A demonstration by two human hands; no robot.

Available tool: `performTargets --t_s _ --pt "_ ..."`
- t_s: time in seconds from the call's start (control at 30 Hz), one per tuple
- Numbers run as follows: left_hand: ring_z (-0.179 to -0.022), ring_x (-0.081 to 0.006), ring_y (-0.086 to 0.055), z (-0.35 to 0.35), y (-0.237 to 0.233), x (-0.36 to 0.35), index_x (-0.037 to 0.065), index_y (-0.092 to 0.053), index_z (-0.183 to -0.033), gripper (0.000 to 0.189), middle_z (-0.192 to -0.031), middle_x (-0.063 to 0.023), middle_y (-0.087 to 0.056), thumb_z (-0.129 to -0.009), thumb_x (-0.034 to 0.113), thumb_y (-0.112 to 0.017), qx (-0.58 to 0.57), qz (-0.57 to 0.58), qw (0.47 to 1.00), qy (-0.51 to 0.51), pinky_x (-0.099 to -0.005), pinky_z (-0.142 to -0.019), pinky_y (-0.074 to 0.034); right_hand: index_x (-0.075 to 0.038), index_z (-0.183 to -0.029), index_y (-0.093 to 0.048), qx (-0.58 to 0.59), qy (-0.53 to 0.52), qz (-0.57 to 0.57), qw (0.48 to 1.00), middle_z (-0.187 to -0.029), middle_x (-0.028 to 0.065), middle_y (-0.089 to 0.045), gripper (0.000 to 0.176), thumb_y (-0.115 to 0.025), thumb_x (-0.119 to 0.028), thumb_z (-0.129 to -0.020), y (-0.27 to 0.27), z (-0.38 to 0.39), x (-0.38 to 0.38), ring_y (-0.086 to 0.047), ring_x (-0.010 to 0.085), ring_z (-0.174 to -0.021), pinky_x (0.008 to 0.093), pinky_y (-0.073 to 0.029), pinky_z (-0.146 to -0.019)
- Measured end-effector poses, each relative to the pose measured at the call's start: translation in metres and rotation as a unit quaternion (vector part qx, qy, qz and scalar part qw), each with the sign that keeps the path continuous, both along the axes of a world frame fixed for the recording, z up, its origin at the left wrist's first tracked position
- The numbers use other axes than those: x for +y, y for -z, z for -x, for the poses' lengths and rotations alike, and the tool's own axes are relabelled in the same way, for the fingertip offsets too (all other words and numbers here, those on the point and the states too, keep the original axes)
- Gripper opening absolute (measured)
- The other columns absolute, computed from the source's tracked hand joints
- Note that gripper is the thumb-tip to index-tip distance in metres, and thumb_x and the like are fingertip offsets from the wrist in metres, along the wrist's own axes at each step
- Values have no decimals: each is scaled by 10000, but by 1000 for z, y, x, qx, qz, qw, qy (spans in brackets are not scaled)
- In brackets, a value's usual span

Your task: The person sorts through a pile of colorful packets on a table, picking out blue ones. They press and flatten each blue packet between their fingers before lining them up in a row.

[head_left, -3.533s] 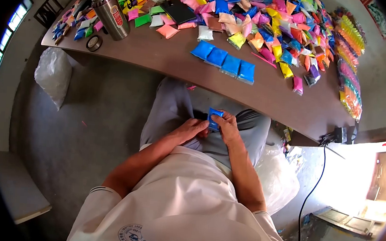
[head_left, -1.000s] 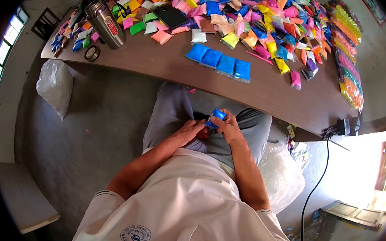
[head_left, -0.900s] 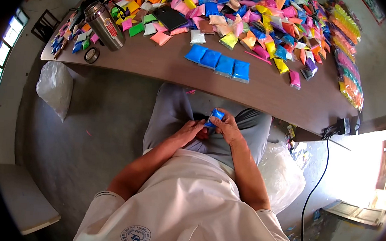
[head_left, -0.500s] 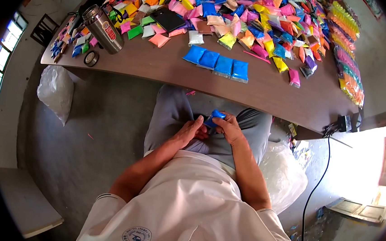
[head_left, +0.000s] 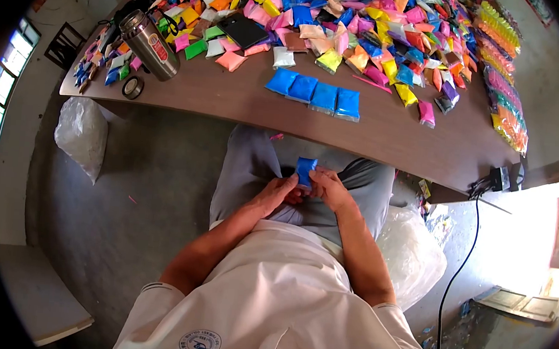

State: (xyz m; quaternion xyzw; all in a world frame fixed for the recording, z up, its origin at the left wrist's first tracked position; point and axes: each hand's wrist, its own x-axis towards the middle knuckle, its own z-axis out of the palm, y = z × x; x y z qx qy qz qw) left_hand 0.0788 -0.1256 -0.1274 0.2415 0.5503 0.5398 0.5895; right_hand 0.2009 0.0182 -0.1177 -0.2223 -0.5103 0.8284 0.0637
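A small blue packet (head_left: 305,170) is held upright above my lap. My left hand (head_left: 278,193) pinches its left lower edge, and my right hand (head_left: 328,187) grips the right edge between thumb and fingers. Both hands are closed, with some fingers hidden beneath the packet. On the table in front of me, a row of several blue packets (head_left: 324,97) lies side by side near the edge. Beyond the row spreads a large heap of packets in many colours (head_left: 310,29).
A steel flask (head_left: 150,46) stands at the left beside its round lid (head_left: 133,87). A black flat device (head_left: 243,30) rests on the heap. Clear plastic bags (head_left: 82,134) sit on the floor on both sides. A black cable (head_left: 460,287) hangs from the table's right corner.
The blue packet has turned from tilted and partly covered by my fingers to upright, its broad face showing. My right hand has shifted slightly down and left along its side.
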Motion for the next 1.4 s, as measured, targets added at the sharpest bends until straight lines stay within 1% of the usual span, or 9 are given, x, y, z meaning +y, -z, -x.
performTargets --t_s 0.03,0.27,0.57,0.63,0.83,0.97,1.03,1.23,1.4 --pt "-758 -143 -570 0 1 0 9 -601 -943 621 -849 -58 -571 -845 597 -428 -24 0 1000 -13 -260 -705 -473 -57 -906 -594 29 -18 97 995 -774 34 -599 257 -527 -298 -846 0 0 0 -518 127 -641 249 -397 -558" --pt "-783 -135 -557 -1 3 2 21 -608 -981 645 -858 -55 -572 -847 615 -394 -28 -22 999 6 -266 -727 -468 -50 -983 -586 67 -77 148 984 -815 32 -595 302 -479 -310 -873 0 -2 8 -524 132 -708 245 -398 -594" --pt "-747 -163 -587 2 5 3 52 -553 -840 570 -839 -72 -590 -866 593 -378 -66 37 997 -5 -281 -723 -473 -52 -1010 -569 75 -61 108 989 -850 26 -601 250 -593 -241 -848 -18 1 -7 -516 98 -716 228 -396 -611" --pt "-743 -170 -589 1 4 3 44 -551 -849 586 -839 -81 -590 -864 601 -370 -43 31 999 3 -284 -720 -474 -71 -896 -602 63 -29 24 997 -744 -22 -582 211 -605 -275 -840 -11 1 -5 -470 62 -638 205 -352 -537" --pt "-744 -181 -593 2 11 2 24 -557 -878 628 -847 -103 -592 -845 625 -381 -65 30 997 -13 -283 -711 -478 -81 -728 -582 9 34 -46 998 -638 -34 -548 228 -660 -282 -801 4 1 -1 -432 58 -536 194 -325 -489" --pt "-811 -187 -591 2 6 1 33 -554 -897 597 -853 -89 -583 -862 599 -370 -51 43 998 -9 -292 -733 -484 -84 -700 -582 -28 63 -139 988 -607 -37 -531 250 -663 -298 -800 1 4 -11 -424 59 -519 205 -328 -470" --pt "-838 -174 -584 1 -2 1 14 -561 -996 625 -898 -90 -592 -853 600 -397 12 8 1000 14 -281 -739 -479 -81 -756 -605 -38 35 -183 982 -634 -25 -543 188 -650 -255 -809 11 7 -11 -448 59 -544 194 -345 -485" --pt "-850 -158 -580 2 -8 -1 -4 -542 -1069 617 -959 -86 -591 -854 566 -443 61 -19 996 56 -270 -740 -473 -77 -855 -606 -59 15 18 998 -733 -17 -571 189 -595 -265 -838 -19 3 -10 -510 76 -649 212 -381 -530" --pt "-857 -158 -579 2 0 -2 -11 -541 -1068 588 -961 -87 -591 -857 534 -469 56 -32 997 49 -273 -738 -474 -79 -883 -608 -36 -9 -58 998 -766 -17 -585 180 -591 -251 -834 -9 2 -11 -526 81 -691 219 -399 -561"
